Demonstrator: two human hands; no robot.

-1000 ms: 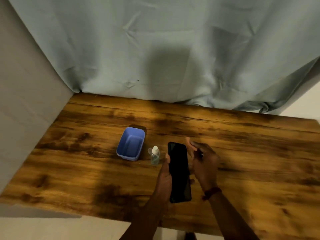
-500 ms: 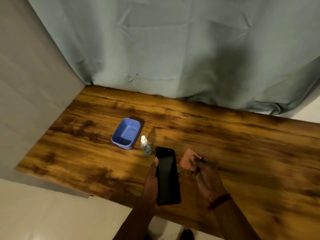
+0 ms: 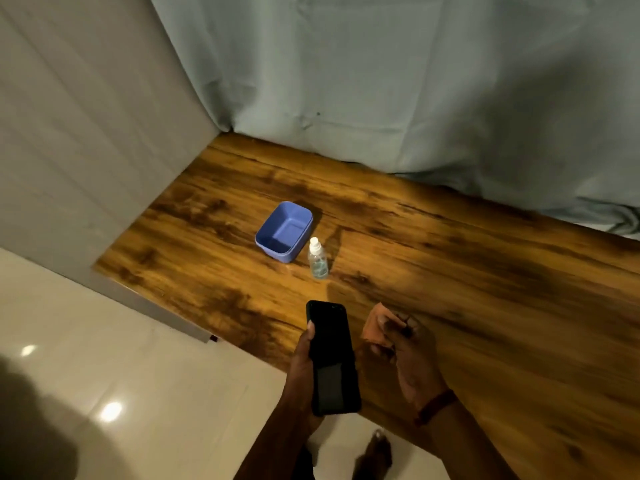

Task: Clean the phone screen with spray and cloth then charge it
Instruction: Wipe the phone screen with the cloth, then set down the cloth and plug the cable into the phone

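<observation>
Over the near edge of the table (image 3: 485, 271), the left hand (image 3: 304, 365) gripped the phone (image 3: 332, 355) by its long sides, screen up, long axis running away from the person, seemingly a stiff, slick, breakable slab best held by those edges, while the right hand (image 3: 414, 358) pinched the soft cloth (image 3: 372, 329).

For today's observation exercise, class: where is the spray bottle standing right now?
In the head view, the spray bottle stands upright near the middle of the wooden table, just right of the blue tub and farther from the person than the held phone.
</observation>
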